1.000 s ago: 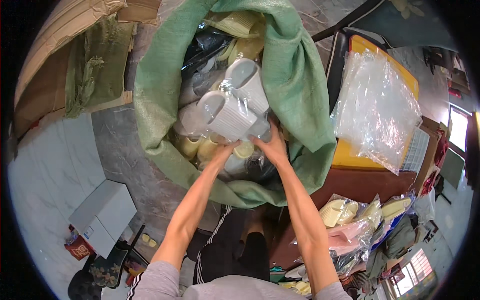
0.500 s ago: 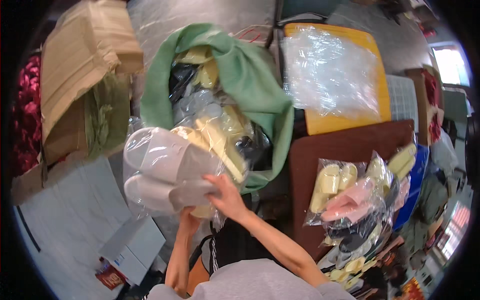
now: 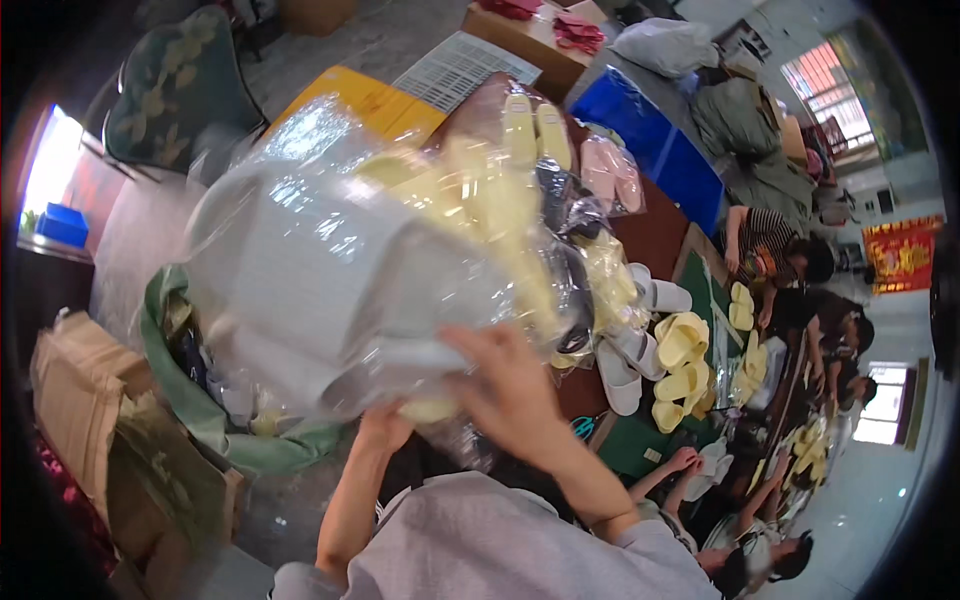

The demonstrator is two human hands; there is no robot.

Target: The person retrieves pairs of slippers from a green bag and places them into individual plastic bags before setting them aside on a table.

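A pair of light grey slippers (image 3: 330, 275) in clear plastic hangs large and blurred in front of me. My left hand (image 3: 385, 430) is closed on their near edge from below. My right hand (image 3: 510, 395) is at their right edge; its fingers are smeared by motion but look bent over the edge. Something pale yellow shows just under the grey pair, between my hands. Beyond the grey pair lie bagged yellow slippers (image 3: 490, 200), partly covered by it. Bagged pink slippers (image 3: 610, 172) and dark slippers (image 3: 572, 285) lie to their right on the brown table (image 3: 650, 240).
Left, a green sack (image 3: 200, 420) stands open beside a cardboard box (image 3: 90, 370). Loose yellow slippers (image 3: 683, 340) and white slippers (image 3: 618, 378) lie on a green surface to the right, where other people sit working. A chair (image 3: 180, 90) stands far left.
My view has swung right, from the sack toward the brown table. The grey slippers have come along in my hands and now look larger, overlapping the bagged pile.
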